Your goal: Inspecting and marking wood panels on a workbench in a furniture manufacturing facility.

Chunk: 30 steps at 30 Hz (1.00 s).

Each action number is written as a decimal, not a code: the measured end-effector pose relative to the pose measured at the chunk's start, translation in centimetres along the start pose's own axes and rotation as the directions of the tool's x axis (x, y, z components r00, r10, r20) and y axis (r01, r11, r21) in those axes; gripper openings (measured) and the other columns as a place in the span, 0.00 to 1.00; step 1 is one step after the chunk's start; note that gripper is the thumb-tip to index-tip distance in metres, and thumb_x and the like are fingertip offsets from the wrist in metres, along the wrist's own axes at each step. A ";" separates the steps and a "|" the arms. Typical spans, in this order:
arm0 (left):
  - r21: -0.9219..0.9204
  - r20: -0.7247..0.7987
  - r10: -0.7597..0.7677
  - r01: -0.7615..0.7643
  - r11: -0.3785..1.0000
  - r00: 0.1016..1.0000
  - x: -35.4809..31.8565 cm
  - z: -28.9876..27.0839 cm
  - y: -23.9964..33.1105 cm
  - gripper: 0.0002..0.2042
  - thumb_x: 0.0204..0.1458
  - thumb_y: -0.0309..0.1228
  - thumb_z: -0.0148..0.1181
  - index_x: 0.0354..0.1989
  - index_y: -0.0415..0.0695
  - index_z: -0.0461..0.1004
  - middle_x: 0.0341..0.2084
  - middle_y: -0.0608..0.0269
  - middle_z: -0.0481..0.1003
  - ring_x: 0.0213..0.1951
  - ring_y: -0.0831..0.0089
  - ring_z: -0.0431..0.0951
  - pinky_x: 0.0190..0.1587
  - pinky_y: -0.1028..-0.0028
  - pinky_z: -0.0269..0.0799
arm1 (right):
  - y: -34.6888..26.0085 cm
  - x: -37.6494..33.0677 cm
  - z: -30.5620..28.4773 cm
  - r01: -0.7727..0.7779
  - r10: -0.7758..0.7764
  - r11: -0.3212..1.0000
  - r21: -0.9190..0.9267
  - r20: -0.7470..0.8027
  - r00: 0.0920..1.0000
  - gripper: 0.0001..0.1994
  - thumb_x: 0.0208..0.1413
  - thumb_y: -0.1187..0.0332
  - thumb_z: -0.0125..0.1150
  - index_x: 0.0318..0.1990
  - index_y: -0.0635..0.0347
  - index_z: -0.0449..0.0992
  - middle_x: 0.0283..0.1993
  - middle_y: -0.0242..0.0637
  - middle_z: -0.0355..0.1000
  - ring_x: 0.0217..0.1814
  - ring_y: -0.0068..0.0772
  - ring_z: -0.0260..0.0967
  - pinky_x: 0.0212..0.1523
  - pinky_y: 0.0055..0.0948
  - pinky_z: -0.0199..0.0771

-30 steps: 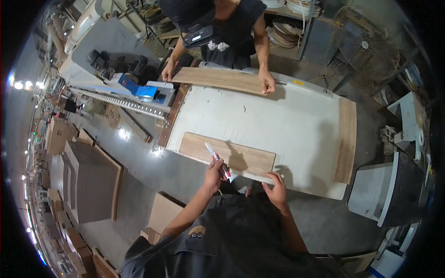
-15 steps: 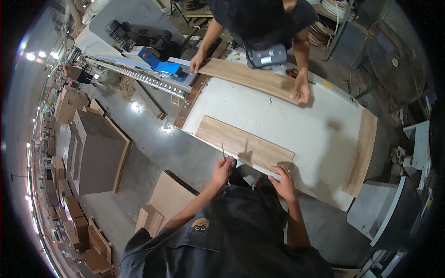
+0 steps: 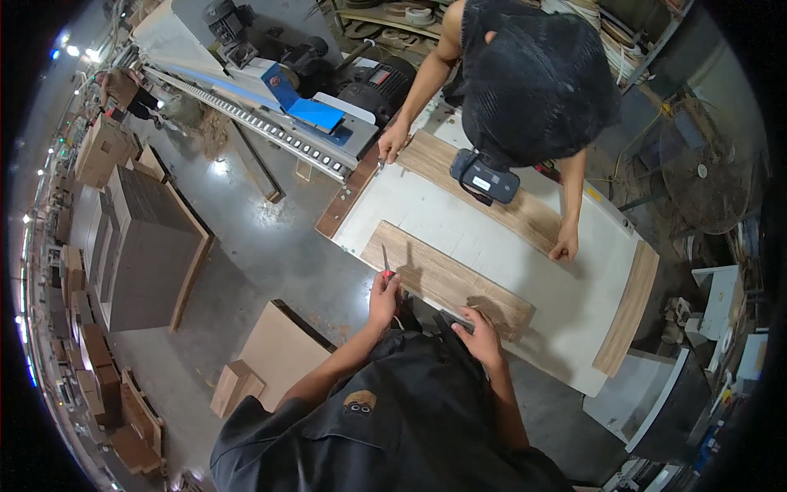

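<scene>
My left hand point(image 3: 383, 300) is closed around the red handle of a small tool with a thin, pointed metal blade point(image 3: 384, 257); whether it is a knife or scissors I cannot tell. The blade points away from me over the left part of a wood-grain board point(image 3: 447, 277). This board lies along the near edge of a white tabletop point(image 3: 525, 256). At the board's near edge, toward its right end, is my right hand point(image 3: 482, 334), open with thumb and forefinger apart. A dark strip shows beside its thumb; what it is I cannot make out.
Across the table a person in a dark cap point(image 3: 541, 86) has both hands on a second wood-grain board point(image 3: 525, 215). A third board point(image 3: 627, 307) lies at the right end. A machine with a blue guard point(image 3: 316, 115) adjoins the left end. Stacked grey panels point(image 3: 143, 246) stand on the floor.
My right hand has drawn back slightly from the board's near edge. The left hand still holds the tool. The other person has leaned farther over the far board, and my view has shifted.
</scene>
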<state>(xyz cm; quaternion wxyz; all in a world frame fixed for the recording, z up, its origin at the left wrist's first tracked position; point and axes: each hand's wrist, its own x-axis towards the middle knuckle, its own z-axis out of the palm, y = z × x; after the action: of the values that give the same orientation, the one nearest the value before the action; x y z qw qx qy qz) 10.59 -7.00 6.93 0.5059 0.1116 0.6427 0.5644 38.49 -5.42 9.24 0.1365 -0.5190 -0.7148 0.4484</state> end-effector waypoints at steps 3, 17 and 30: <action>-0.044 -0.035 -0.029 0.027 0.999 0.999 2.3 -1.8 2.0 0.08 0.70 0.34 0.60 0.40 0.48 0.68 0.21 0.73 0.66 0.19 0.81 0.64 0.23 0.76 0.59 | -1.9 1.2 1.7 -0.027 0.025 0.999 0.026 0.069 0.997 0.25 0.65 0.55 0.71 0.64 0.56 0.77 0.62 0.44 0.78 0.62 0.49 0.77 0.62 0.44 0.77; 0.238 -0.269 0.064 0.002 0.971 0.961 16.3 -12.0 0.1 0.15 0.63 0.40 0.63 0.49 0.42 0.73 0.28 0.65 0.72 0.25 0.75 0.71 0.21 0.70 0.66 | -2.5 2.4 6.1 -0.122 0.122 0.975 -0.186 -0.013 0.992 0.24 0.59 0.68 0.72 0.63 0.58 0.78 0.60 0.48 0.79 0.64 0.52 0.76 0.63 0.43 0.75; 0.892 0.192 0.453 -0.347 0.289 0.871 23.1 -10.2 7.6 0.19 0.58 0.37 0.61 0.54 0.40 0.77 0.50 0.41 0.76 0.52 0.43 0.78 0.55 0.49 0.76 | -4.0 2.8 9.6 -0.300 0.314 0.948 -0.106 0.154 0.937 0.25 0.68 0.56 0.65 0.67 0.58 0.76 0.70 0.48 0.74 0.70 0.52 0.72 0.70 0.46 0.70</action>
<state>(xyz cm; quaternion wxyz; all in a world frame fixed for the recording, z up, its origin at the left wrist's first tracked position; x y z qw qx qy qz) -11.27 5.86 -0.29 0.1725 0.4960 0.8176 0.2362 28.44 -8.04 6.25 -0.0175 -0.5893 -0.6517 0.4772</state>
